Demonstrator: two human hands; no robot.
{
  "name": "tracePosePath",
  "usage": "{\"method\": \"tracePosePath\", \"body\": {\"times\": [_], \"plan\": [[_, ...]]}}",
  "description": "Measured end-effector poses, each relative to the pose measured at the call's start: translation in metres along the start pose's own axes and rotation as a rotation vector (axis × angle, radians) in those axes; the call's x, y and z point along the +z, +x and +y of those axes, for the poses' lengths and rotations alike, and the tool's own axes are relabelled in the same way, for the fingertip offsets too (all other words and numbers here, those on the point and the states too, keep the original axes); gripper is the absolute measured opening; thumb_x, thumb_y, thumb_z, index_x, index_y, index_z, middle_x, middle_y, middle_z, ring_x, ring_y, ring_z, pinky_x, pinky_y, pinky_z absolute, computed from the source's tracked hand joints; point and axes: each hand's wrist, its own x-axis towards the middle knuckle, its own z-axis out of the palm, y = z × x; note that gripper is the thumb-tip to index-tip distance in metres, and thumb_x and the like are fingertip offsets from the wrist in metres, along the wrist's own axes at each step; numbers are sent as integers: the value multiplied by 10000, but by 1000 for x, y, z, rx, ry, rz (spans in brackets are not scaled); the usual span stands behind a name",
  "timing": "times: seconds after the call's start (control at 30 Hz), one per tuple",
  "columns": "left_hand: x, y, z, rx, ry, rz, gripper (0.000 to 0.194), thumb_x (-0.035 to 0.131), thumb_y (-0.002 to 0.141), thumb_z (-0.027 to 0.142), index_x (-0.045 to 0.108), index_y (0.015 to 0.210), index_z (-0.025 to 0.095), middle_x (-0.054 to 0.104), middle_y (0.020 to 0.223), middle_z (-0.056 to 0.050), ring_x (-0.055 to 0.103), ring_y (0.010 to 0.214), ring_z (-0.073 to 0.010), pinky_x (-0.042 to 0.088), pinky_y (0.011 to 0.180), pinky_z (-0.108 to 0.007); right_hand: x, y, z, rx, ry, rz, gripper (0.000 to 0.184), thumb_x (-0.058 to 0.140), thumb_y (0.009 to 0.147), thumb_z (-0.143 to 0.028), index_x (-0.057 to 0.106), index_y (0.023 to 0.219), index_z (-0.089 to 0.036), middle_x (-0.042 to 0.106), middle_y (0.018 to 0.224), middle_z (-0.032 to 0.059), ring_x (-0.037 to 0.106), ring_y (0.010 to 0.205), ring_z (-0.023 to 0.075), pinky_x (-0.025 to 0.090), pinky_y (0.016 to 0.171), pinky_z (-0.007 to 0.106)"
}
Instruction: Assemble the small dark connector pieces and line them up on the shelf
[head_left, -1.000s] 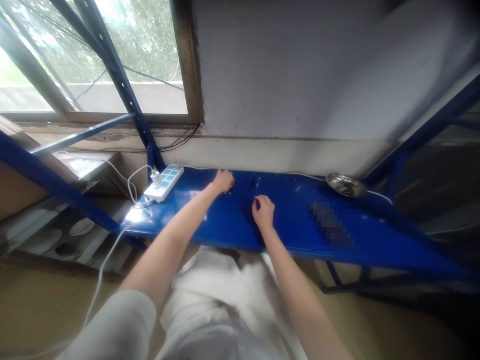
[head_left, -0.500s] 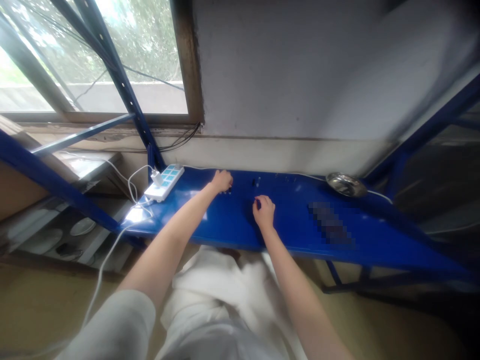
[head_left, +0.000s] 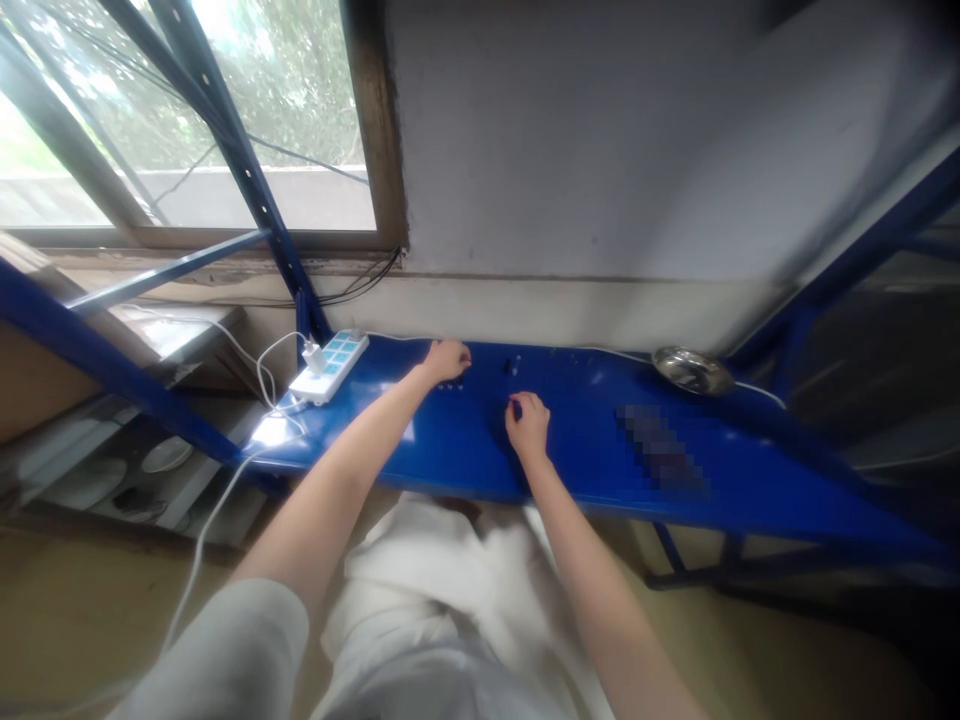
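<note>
My left hand [head_left: 447,360] is over the back part of the blue table [head_left: 450,450], its fingers bent into a pinch. What those fingers hold, if anything, is too small to name. Just below them lie several tiny dark and pale pieces [head_left: 451,386] in a short row. Closer to me, my right hand [head_left: 529,424] is closed, thumb and index finger curled together; I cannot make out anything between them. Beyond it, a small black piece [head_left: 507,366] and a small clear piece [head_left: 516,366] stand side by side.
At the left end lies a white power strip [head_left: 328,368] with a plug and a trailing white cable [head_left: 201,560]. A shiny metal dish [head_left: 691,370] sits at the back right, near a blurred-out dark object [head_left: 660,448]. Blue frame posts [head_left: 255,190] rise beside the table.
My left hand has shifted slightly to the right and up, uncovering more of the tiny pieces under it. My right hand has stayed nearly still.
</note>
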Motion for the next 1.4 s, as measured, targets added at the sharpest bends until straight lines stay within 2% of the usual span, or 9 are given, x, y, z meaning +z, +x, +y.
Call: {"method": "tracePosePath", "body": {"times": [0.13, 0.23, 0.4, 0.57, 0.8, 1.0, 1.1, 1.23, 1.4], "plan": [[-4, 1, 19, 130, -108, 209, 305, 376, 862, 231, 624, 1027, 168, 632, 1069, -78, 551, 1009, -208, 373, 906, -356, 0, 0, 0, 11, 18, 7, 186, 397, 823, -205, 571, 871, -162, 618, 928, 97, 548, 911, 214, 362, 763, 341], [-1, 1, 42, 208, -141, 236, 358, 336, 873, 221, 561, 1139, 140, 596, 1144, -96, 540, 1041, -193, 378, 923, -321, 0, 0, 0, 24, 33, 18, 189, 394, 825, -214, 571, 865, -164, 618, 926, 94, 552, 903, 212, 363, 765, 343], [24, 4, 73, 120, -99, 30, 571, 384, 833, 173, 253, 1386, 118, 446, 1317, -158, 446, 1174, -248, 364, 946, -357, -1, 0, 2, 48, 47, 29, 191, 394, 818, -217, 570, 869, -166, 616, 927, 98, 549, 905, 214, 366, 767, 344], [57, 16, 79, -77, -99, -178, 772, 453, 784, 165, 29, 1429, 130, 382, 1346, -193, 409, 1197, -295, 374, 921, -386, -2, 0, 3, 60, 52, 20, 190, 396, 813, -212, 573, 865, -168, 617, 938, 102, 547, 917, 221, 372, 753, 346], [80, 31, 81, -154, -24, -154, 736, 490, 783, 177, 115, 1417, 157, 421, 1306, -173, 428, 1168, -284, 373, 915, -388, -2, 2, 4, 100, 124, 74, 204, 395, 818, -226, 585, 859, -167, 619, 938, 107, 556, 915, 212, 392, 786, 358], [78, 36, 88, -186, -5, -41, 327, 327, 858, 84, 493, 1140, 87, 582, 1078, -167, 548, 1021, -238, 418, 855, -362, -2, 4, 4, 146, 169, 85, 203, 399, 805, -220, 589, 857, -169, 608, 925, 102, 553, 901, 208, 409, 788, 362], [73, 32, 88, -183, -61, -2, 258, 326, 871, 106, 547, 1005, 110, 622, 967, -147, 600, 911, -214, 451, 790, -339, -3, 4, 4, 199, 210, 87, 203, 409, 793, -223, 589, 865, -166, 602, 939, 108, 550, 902, 206, 418, 793, 354], [78, 7, 83, -206, -311, 199, 177, 420, 847, 153, 575, 932, 152, 653, 885, -102, 622, 832, -205, 479, 733, -320, -1, 12, 14, 323, 272, 115, 231, 426, 770, -227, 593, 911, -152, 597, 962, 124, 561, 844, 200, 444, 754, 339], [92, -49, 76, -154, -626, 410, 167, 488, 825, 215, 595, 946, 176, 663, 886, -59, 622, 788, -150, 497, 744, -284, 19, 40, 44, 391, 220, 35, 272, 506, 731, -302, 612, 914, -131, 612, 941, 132, 565, 768, 199, 449, 733, 359]]}}
